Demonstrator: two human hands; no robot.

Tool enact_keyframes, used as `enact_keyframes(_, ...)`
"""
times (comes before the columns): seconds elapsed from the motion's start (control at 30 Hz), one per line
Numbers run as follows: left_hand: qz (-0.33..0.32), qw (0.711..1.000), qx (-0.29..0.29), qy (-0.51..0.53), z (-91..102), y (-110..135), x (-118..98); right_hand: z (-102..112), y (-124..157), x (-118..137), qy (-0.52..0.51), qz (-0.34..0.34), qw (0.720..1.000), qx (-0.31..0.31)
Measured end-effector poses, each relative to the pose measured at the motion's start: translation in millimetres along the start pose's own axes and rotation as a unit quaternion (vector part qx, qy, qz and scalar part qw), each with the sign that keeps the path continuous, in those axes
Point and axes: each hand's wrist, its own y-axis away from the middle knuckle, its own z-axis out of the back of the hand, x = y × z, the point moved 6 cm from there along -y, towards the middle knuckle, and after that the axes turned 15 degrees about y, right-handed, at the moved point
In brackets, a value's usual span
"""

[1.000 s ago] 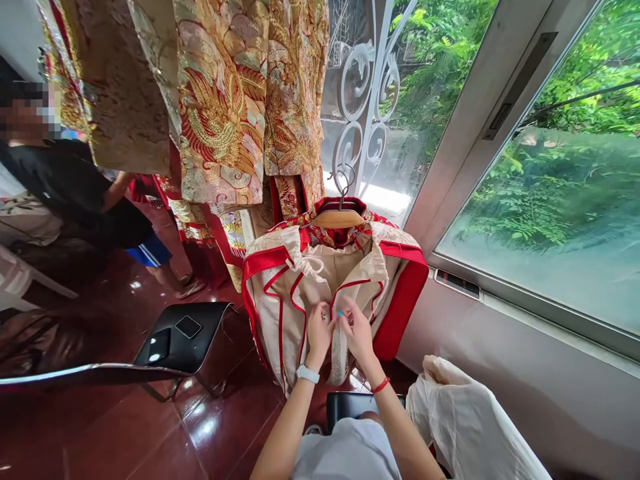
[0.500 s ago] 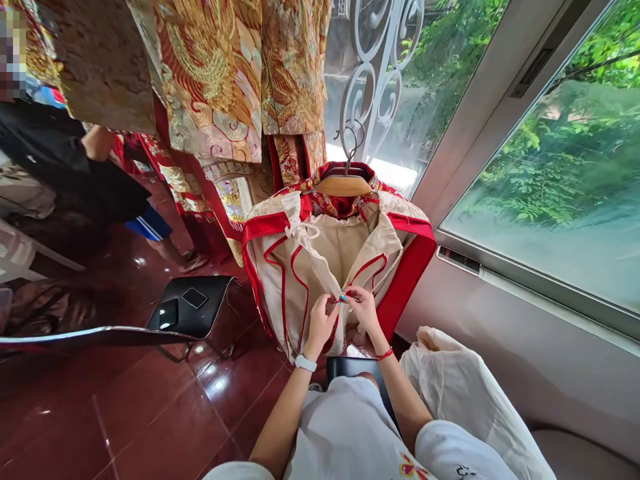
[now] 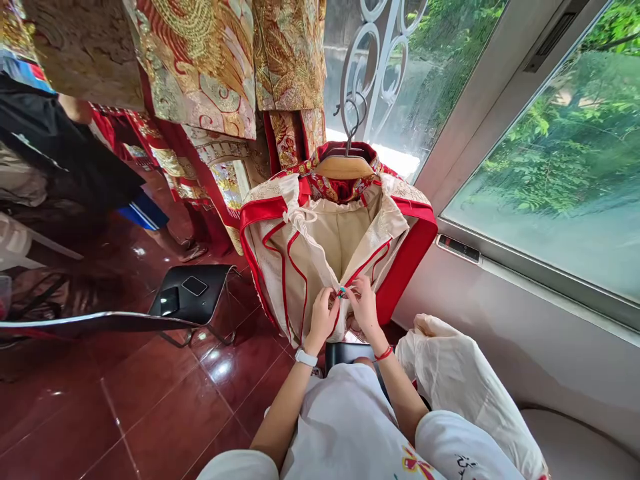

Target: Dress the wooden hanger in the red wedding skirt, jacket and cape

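Observation:
A cream garment with red trim (image 3: pixel 310 257) hangs over a red embroidered jacket (image 3: pixel 407 267) on a wooden hanger (image 3: pixel 345 167). My left hand (image 3: pixel 324 313) pinches the garment's edge at the low point of its open front, a white watch on the wrist. Close beside it, the fingertips of my right hand (image 3: pixel 363 308) are also closed on that edge, with a red cord around the wrist. The fingertips of both hands nearly meet. Exactly what small fastening or fold lies between them is too small to make out. A white drawstring (image 3: pixel 300 217) is knotted at the garment's upper left.
Embroidered gold and red garments (image 3: pixel 200 67) hang at the upper left. Left of me stands a black chair (image 3: pixel 200 297) with a phone (image 3: pixel 195 286) on it. White cloth (image 3: pixel 460 373) lies at my right, below the window (image 3: pixel 550 160). Another person (image 3: pixel 65 140) stands far left.
My view has shifted slightly. Both hands stay at the same edge of the garment, and the right fingers have lifted a little and changed their hold.

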Motion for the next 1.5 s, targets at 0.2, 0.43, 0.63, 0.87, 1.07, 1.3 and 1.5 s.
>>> enact_keyframes(0.2, -0.013, 1.0, 0.009, -0.011, -6.0, 1, -5, 9, 1, 6, 0.14, 0.079, 0.987, -0.009)
enact_keyframes(0.43, -0.015, 0.998, 0.033, -0.048, -14.3, 3, -8, -2, -4, 12, 0.349, 0.022, 0.927, 0.132)
enact_keyframes(0.63, -0.009, 0.988, 0.041, -0.151, -10.2, 1, -8, -6, -16, 14, 0.289, 0.002, 0.933, 0.213)
enact_keyframes(0.87, -0.039, 0.975, 0.048, -0.215, -9.6, -2, -4, -13, -6, 8, -0.173, -0.215, 0.929, 0.247)
enact_keyframes(1.07, -0.046, 0.976, 0.028, -0.213, -13.8, -5, 2, 10, -42, 65, -0.24, -0.169, 0.943, 0.155)
enact_keyframes(1.3, -0.038, 0.973, -0.033, -0.225, 1.9, -32, -30, 18, -54, 95, -0.229, -0.135, 0.956, 0.128)
enact_keyframes(1.5, 0.004, 0.952, 0.007, -0.305, -7.6, -77, -69, 13, -51, 92, -0.266, -0.159, 0.941, 0.137)
